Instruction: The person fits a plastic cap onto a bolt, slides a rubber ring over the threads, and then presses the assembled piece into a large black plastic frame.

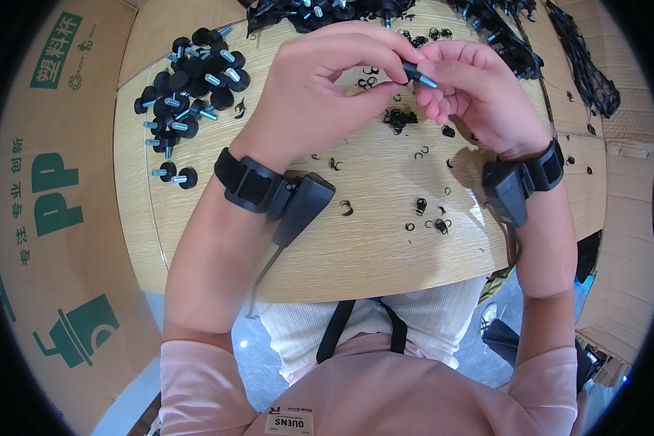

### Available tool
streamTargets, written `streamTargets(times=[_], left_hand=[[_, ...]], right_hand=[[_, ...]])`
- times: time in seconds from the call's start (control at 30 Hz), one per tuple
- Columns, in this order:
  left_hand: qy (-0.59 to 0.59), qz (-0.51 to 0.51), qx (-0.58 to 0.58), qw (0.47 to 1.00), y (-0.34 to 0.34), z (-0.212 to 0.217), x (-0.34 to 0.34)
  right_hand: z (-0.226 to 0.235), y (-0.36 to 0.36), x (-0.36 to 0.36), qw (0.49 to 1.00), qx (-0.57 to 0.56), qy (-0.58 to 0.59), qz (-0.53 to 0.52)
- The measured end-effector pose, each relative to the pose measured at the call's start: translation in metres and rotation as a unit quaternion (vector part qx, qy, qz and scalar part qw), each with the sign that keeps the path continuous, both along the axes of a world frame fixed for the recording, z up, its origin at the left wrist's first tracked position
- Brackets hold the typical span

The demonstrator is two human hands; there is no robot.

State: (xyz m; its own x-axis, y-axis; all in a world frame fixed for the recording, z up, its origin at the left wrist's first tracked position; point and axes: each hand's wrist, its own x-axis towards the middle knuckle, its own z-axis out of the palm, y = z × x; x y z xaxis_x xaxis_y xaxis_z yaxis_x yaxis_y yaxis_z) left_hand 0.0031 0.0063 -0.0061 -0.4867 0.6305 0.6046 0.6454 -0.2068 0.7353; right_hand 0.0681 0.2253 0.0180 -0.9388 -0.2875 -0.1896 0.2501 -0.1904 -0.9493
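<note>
Above the far half of the table, a small black rubber foot with a silver threaded stud (424, 79) is held between my two hands. My left hand (327, 76) pinches its black end between thumb and forefinger. My right hand (483, 87) closes on it from the other side, thumb against the black part and the other fingers curled beneath. The stud points toward the lower right. Under the hands lies a clump of thin black rubber scraps (400, 120), with several small curled trimmings (441, 226) scattered nearer me.
A pile of black rubber feet with studs (189, 80) lies at the table's left. More of them (494, 33) are heaped along the far edge, beside black netted scrap (585, 65) on the right. A large cardboard box (58, 196) flanks the wooden table (320, 254). Both wrists carry strapped black devices (305, 207).
</note>
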Motion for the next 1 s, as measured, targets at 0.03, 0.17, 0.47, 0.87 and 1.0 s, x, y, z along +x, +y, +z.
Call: streamTargets(times=[0.03, 0.17, 0.47, 0.87, 1.0], left_hand=[[-0.025, -0.021, 0.026, 0.999, 0.000, -0.001, 0.000], [-0.066, -0.025, 0.063, 0.996, -0.001, 0.001, 0.000], [-0.056, 0.051, 0.058, 0.995, 0.001, -0.005, -0.005], [-0.193, 0.100, 0.122, 0.968, 0.001, -0.001, -0.005], [-0.062, 0.037, -0.010, 0.997, 0.000, -0.001, 0.000]], right_hand=[[0.000, 0.002, -0.001, 0.998, -0.045, -0.027, 0.028], [0.000, -0.001, -0.001, 0.996, -0.053, -0.032, 0.061], [0.000, -0.014, 0.003, 0.994, 0.044, 0.082, -0.064], [0.008, -0.022, 0.010, 0.967, 0.191, 0.166, -0.033], [0.007, -0.021, 0.006, 0.959, 0.083, 0.239, -0.128]])
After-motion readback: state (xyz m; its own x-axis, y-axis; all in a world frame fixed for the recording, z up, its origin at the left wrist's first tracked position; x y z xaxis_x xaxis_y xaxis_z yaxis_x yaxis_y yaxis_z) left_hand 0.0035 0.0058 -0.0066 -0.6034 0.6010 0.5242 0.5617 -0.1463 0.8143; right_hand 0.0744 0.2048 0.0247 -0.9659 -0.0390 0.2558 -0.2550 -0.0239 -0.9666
